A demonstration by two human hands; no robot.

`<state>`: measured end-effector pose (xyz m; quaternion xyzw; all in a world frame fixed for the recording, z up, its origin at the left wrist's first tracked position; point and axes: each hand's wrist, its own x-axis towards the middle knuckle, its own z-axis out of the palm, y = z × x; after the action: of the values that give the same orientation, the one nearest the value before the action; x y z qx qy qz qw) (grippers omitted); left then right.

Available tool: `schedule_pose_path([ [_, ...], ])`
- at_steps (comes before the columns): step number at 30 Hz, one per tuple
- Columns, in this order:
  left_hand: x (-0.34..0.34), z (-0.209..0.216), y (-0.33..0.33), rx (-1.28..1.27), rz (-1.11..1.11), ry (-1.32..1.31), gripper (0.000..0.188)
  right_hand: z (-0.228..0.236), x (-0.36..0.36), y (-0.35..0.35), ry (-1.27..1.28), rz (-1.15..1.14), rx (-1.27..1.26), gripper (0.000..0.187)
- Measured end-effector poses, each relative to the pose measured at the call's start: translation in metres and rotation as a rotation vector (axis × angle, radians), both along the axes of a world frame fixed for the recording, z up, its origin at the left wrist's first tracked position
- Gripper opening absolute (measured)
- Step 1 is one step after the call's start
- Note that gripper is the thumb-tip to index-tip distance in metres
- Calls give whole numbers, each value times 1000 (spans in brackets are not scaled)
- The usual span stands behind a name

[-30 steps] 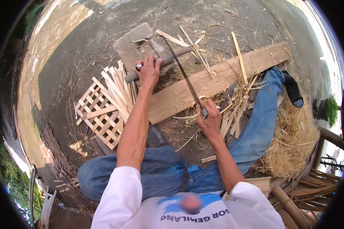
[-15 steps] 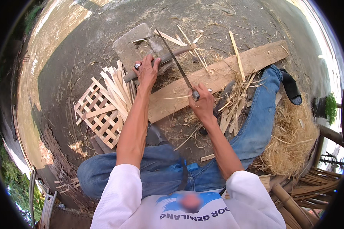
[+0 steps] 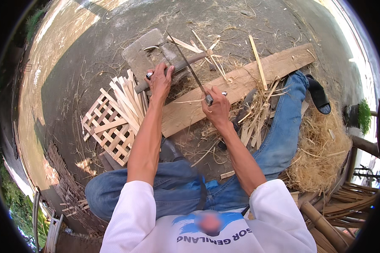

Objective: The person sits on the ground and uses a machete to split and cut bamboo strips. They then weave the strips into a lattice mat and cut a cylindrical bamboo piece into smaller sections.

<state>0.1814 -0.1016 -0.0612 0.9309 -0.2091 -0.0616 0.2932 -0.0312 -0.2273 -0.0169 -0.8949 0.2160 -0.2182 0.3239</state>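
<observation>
The thin grey bamboo pole [image 3: 177, 69] lies slantwise over the grey stone block [image 3: 141, 52], its long axis running from lower left up to the right. The left hand [image 3: 159, 80] is closed round its near end — the nearer of the two. To the right, the right hand [image 3: 217, 107] is clenched on the handle of the long dark blade [image 3: 190, 67], which slants up-left across the pole. Against a second ago, the right hand has risen closer to the pole; the left is unmoved.
</observation>
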Motion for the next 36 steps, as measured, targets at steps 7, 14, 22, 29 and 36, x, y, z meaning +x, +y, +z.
schedule_pose_path([
  [7,7,-13,17,12,54,-53,40,17,-103,27,110,-13,85,37],
  [14,3,-9,3,-41,27,-44,41,1,23,1,-17,-9,33,26],
  [22,-3,1,8,30,52,-17,37,10,-115,35,169,-48,93,43],
  [29,2,-2,3,22,13,6,36,0,6,0,7,-2,43,25],
  [36,3,-8,15,35,34,-58,36,13,-104,30,148,-35,85,45],
])
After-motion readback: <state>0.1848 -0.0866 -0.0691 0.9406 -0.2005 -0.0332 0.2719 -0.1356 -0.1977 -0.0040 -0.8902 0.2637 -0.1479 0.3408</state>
